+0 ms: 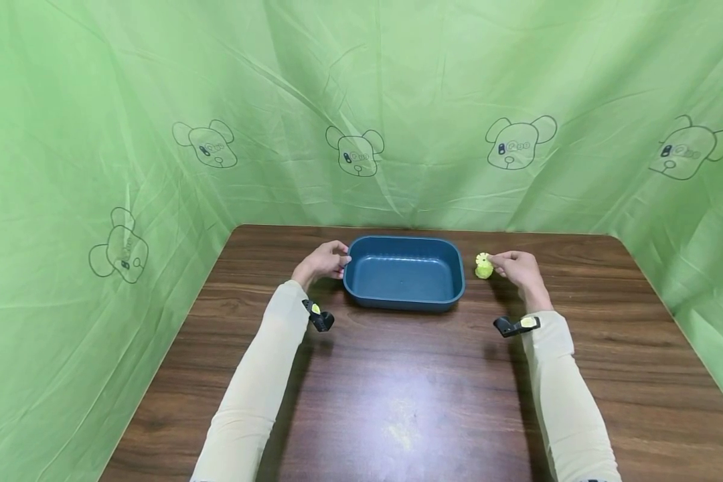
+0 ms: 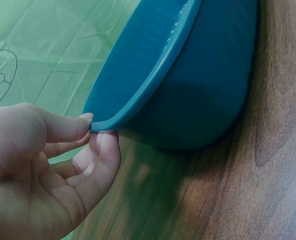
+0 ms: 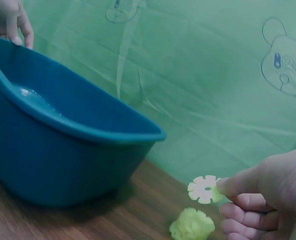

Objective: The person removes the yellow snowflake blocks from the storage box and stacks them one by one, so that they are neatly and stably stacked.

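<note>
A dark blue rectangular plastic basin [image 1: 402, 276] with rounded corners stands on the table, its visible inside bare. My left hand [image 1: 324, 260] pinches its left rim between thumb and fingers, as the left wrist view shows. To the right of the basin, my right hand [image 1: 519, 271] pinches a thin yellow-green flower-shaped disc [image 3: 203, 189] with a notched edge and a small hole in the middle. Just below that disc, a bumpy yellow-green piece [image 3: 192, 224] with a notched outline sits on the table, close to the curled lower fingers of my right hand.
The brown wood-grain table [image 1: 397, 375] ends at a back edge close behind the basin. Green curtains [image 1: 422, 100] printed with bear heads hang behind it and along both sides. Each sleeve carries a black wrist mount [image 1: 319, 316].
</note>
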Tool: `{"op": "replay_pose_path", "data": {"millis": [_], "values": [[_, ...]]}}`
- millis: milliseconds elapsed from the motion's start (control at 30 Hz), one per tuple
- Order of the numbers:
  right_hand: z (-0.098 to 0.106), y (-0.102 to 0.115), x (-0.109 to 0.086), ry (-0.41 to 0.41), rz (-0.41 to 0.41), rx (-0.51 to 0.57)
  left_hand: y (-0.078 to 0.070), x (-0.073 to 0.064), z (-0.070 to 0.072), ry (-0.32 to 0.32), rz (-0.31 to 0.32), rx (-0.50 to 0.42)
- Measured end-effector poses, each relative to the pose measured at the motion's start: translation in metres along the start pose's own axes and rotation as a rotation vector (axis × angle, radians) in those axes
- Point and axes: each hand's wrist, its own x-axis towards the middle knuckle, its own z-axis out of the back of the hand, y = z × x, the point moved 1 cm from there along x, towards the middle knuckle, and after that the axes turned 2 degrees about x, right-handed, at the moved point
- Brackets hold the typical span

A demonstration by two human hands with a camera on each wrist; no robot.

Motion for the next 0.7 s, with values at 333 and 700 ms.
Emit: {"op": "replay_pose_path", "data": {"millis": [333, 700], "values": [[0.002, -0.014, 0.007, 0.001, -0.051, -0.003, 0.000, -0.001, 0.000, 0.002, 0.006, 0.003], [0.001, -0.018, 0.009, -0.074, -0.023, -0.184, -0.002, -0.001, 0.000, 0.002, 0.006, 0.000]]}}
